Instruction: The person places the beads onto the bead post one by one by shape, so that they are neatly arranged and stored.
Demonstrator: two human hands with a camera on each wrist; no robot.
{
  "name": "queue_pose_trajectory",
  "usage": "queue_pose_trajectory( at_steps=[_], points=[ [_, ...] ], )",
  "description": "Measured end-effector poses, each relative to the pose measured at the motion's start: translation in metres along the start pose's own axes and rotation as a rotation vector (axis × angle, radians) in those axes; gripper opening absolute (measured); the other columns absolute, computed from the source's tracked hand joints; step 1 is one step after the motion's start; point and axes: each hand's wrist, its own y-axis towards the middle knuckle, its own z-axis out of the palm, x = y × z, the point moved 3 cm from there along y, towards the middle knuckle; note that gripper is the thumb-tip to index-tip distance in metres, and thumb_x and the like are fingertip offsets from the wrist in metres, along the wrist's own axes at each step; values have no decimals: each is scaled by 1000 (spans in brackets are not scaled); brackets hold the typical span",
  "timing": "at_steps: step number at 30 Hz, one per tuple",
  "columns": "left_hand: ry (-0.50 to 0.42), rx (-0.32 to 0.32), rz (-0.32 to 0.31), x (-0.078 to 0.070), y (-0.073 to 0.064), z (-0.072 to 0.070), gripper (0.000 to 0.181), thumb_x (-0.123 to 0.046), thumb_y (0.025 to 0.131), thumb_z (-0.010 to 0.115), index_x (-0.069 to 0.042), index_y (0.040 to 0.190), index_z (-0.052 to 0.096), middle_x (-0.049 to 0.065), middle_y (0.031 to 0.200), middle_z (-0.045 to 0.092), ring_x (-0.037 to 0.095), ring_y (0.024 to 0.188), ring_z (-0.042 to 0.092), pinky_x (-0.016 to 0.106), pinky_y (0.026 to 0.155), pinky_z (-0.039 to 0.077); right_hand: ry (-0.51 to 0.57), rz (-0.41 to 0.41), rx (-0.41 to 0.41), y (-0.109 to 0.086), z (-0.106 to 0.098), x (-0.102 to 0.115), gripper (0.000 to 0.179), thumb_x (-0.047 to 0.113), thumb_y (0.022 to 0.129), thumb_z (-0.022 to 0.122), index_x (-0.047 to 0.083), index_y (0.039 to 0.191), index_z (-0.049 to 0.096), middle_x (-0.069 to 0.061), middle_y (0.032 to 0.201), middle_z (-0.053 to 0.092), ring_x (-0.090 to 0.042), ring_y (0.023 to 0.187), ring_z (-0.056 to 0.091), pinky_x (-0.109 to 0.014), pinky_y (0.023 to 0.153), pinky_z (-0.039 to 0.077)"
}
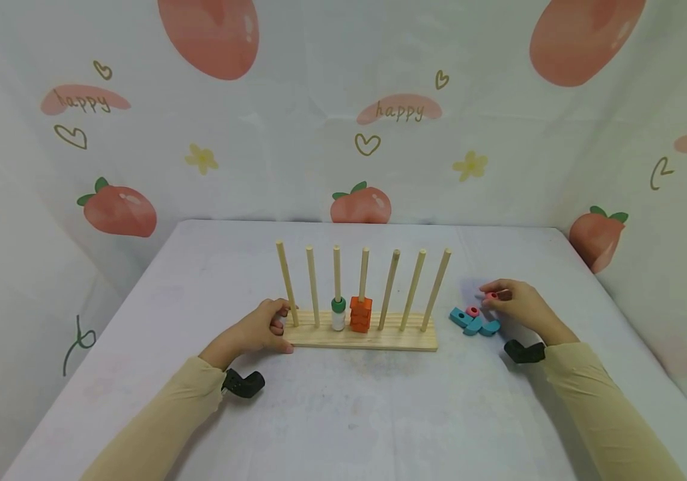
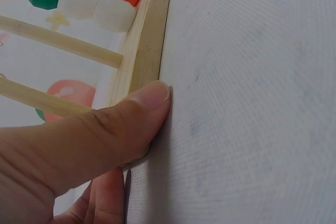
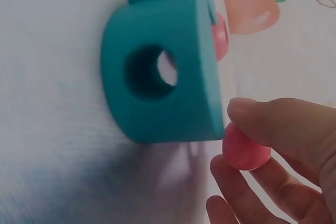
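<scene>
Centre frame, the left hand [image 1: 262, 327] grips the left end of the rack [image 1: 361, 341]. Right of centre, the right hand [image 1: 520, 304] pinches a pink bead [image 1: 489, 296] near blue blocks [image 1: 473, 327].

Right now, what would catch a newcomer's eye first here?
Probably the wooden rack at the head view's centre, with seven upright pegs, orange pieces on one and green and white beads on its left neighbour. Next, farther right, comes the right hand pinching a pink bead near teal blocks; the left hand grips the rack's left end.
</scene>
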Motion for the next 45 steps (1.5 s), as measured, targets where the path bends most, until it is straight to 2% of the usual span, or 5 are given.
queue_pose_trajectory(
  at_steps=[17,23,27,32,45],
  points=[
    [3,-5,16,0,1,1,77,-6,65,89,4,129,47,16,111,40,20,91,44,30,78,44,28,-129,-195,-22,-16,36,40,25,92,67,0,123,61,-22,117,64,-41,108,61,-54,89,49],
    [-4,1,16,0,0,1,77,-6,66,89,4,129,46,16,112,40,21,92,44,30,79,45,50,-160,-234,-30,-19,52,43,31,92,66,2,124,60,-19,115,66,-36,104,64,-25,81,54],
    [0,-4,17,-1,-1,1,78,-7,65,89,5,129,46,17,112,41,21,92,44,31,80,45,73,-200,-286,-35,-21,65,38,27,91,68,3,121,62,-17,111,67,-16,94,68,-6,72,45],
    [3,-8,4,-1,-1,1,78,-7,66,89,4,130,46,16,112,41,21,92,44,31,80,44,123,-282,-368,-42,-24,82,34,21,88,72,4,117,64,-13,104,65,13,81,56,-5,71,45],
    [10,1,20,-4,-2,1,77,-7,67,88,6,129,46,18,112,41,21,90,44,26,77,43,278,-455,-518,-67,-25,132,31,3,84,73,1,113,64,18,102,61,5,92,59,-6,82,45]
  ],
)
